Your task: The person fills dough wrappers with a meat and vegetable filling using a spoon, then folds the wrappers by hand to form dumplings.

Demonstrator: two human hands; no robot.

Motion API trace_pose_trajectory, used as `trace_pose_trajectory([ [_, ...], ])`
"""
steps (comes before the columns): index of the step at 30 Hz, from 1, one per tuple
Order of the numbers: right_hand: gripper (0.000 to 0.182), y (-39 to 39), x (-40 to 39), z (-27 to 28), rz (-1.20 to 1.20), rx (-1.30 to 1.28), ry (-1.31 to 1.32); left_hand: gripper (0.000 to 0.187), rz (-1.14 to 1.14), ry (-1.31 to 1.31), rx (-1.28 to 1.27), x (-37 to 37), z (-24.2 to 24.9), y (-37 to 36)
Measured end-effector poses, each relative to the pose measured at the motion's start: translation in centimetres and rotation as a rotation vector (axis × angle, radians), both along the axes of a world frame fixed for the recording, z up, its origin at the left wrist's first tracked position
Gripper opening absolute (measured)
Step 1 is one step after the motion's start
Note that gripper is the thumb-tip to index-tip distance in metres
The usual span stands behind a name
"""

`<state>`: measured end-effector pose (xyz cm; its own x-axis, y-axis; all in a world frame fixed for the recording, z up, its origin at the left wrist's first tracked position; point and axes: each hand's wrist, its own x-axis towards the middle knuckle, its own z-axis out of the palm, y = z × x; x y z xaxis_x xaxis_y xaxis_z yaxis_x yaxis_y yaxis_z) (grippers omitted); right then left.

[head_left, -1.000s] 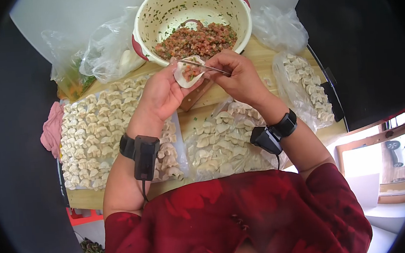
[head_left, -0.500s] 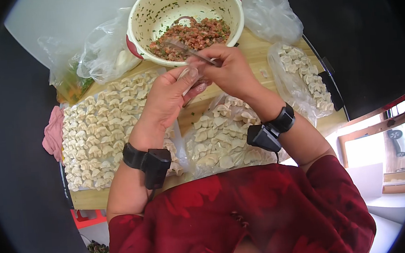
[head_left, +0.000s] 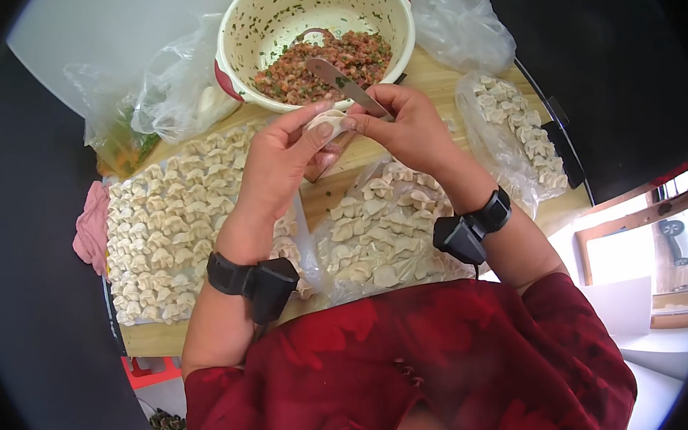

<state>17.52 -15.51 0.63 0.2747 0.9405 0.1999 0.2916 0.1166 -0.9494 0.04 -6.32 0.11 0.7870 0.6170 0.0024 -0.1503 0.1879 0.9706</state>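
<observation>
My left hand (head_left: pixel 281 151) is closed around a dumpling (head_left: pixel 327 120), its pale wrapper folded over between thumb and fingers. My right hand (head_left: pixel 408 125) grips a flat metal spreader knife (head_left: pixel 343 82) with a rounded end and a green fleck on its blade. The right thumb and fingertips also touch the dumpling's right edge. Just beyond both hands stands a white tub (head_left: pixel 227 46) with red handles. Minced meat filling (head_left: pixel 332 58) with chopped greens lies in its bottom, under the blade's tip.
Rows of folded dumplings (head_left: pixel 167 229) cover the left of the wooden table (head_left: pixel 147 337). More dumplings (head_left: pixel 377 228) lie on plastic near my body, and others (head_left: pixel 514 121) at the right. Plastic bags (head_left: pixel 180 86) flank the tub, with a pink cloth (head_left: pixel 91 231) at the left edge.
My right hand has shifted slightly right and down, turning the spreader knife's blade more into view. The dumpling now shows folded over between both hands' fingers.
</observation>
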Motion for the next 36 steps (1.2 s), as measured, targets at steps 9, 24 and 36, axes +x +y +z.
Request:
trace_pose_trajectory([
  [9, 0.013, -0.6, -1.0, -0.7, -0.051, 0.155, -0.063, 0.023, 0.149, 0.099, 0.128, 0.0, -0.8, 0.0],
  [24, 0.003, -0.6, -1.7, -1.1, -0.086, 0.29, -0.209, 0.011, 0.338, 0.076, 0.418, 1.2, -0.8, -1.4],
  [36, 0.007, -2.1, -1.8, -2.1, -0.181, 0.362, -0.172, 0.007, 0.313, -0.061, 0.226, 2.9, -2.4, -2.3],
])
